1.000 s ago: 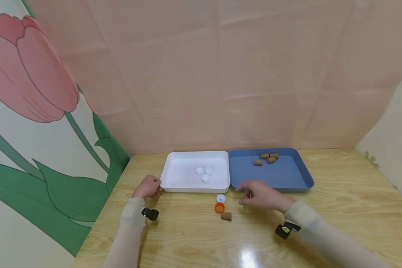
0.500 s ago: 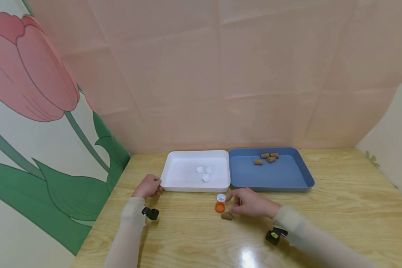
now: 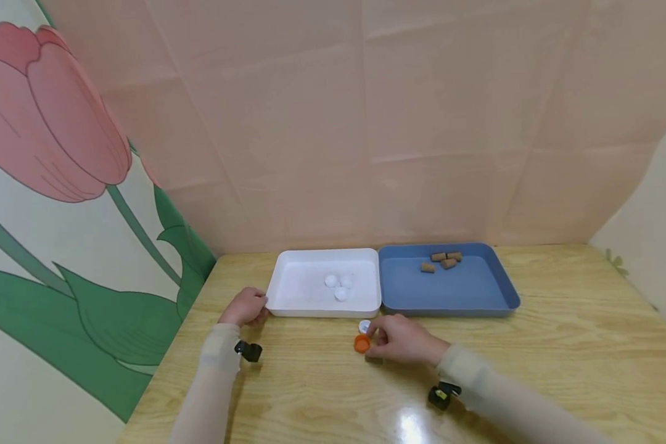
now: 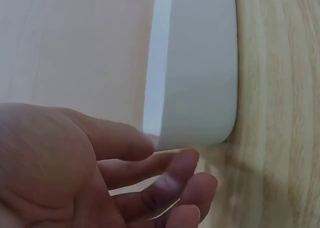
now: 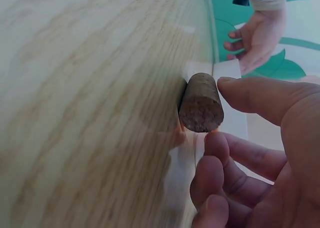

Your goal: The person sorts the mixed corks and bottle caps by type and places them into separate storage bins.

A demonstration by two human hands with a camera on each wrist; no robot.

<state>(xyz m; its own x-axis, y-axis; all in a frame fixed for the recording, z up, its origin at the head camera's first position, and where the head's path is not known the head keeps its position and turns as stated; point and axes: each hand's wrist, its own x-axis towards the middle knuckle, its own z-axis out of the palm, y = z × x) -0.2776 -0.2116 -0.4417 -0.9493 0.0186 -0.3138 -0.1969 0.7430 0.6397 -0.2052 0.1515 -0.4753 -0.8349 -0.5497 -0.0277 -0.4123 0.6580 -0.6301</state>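
Observation:
My left hand [image 3: 245, 306] is at the front left corner of the white tray [image 3: 322, 312], thumb and index finger pinching its rim. In the left wrist view the other fingers curl loosely below that corner [image 4: 200, 123]. My right hand [image 3: 402, 339] reaches low over the table, thumb and index finger apart around the near side of an orange bottle cap [image 3: 361, 343]. Just beyond that cap lies a white cap [image 3: 364, 326], partly covered by the index finger. A brown cork [image 5: 202, 105] lies on its side by the thumb; the hand mostly hides it in the head view.
Several white caps [image 3: 341, 294] lie in the white tray. A blue tray [image 3: 455, 312] stands against its right side, with several corks [image 3: 448, 264] near its back wall. A pink cloth [image 3: 366, 123] hangs behind the wooden table [image 3: 566, 308].
My right hand has moved left and down from the blue tray's front edge to the caps and cork. The orange and white caps have shifted slightly left. My left hand has stayed at the tray corner.

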